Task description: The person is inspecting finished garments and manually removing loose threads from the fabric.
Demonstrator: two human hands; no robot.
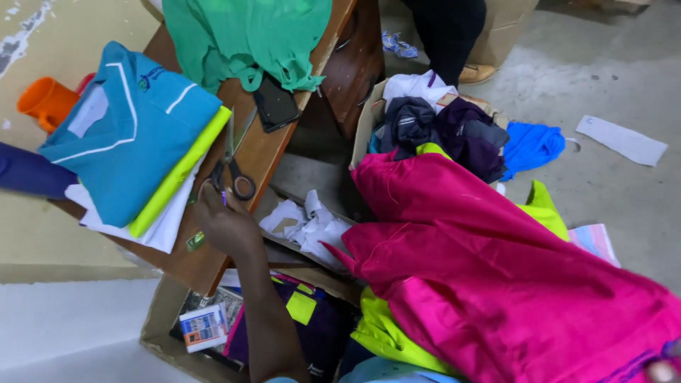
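The left hand reaches onto the wooden bench, its fingers curled together at the handle end of a pair of scissors; one fingertip sits just beside or on the lower ring, though whether it passes through the loop cannot be told. The scissors lie flat on the bench edge, directly at twelve o'clock from the knuckles, long axis running from the rings nearest the hand up toward one o'clock, blade tips pointing away at a dark phone. This hand is clearly the nearer one. At nine o'clock from the scissors sits a folded stack: a blue polo shirt over a yellow-green cloth and white fabric. A green garment drapes the far end of the bench. The right hand shows only as a sliver at the lower right corner, beneath or gripping a large magenta garment; its finger state cannot be told. An open cardboard box of mixed clothing stands below the bench.
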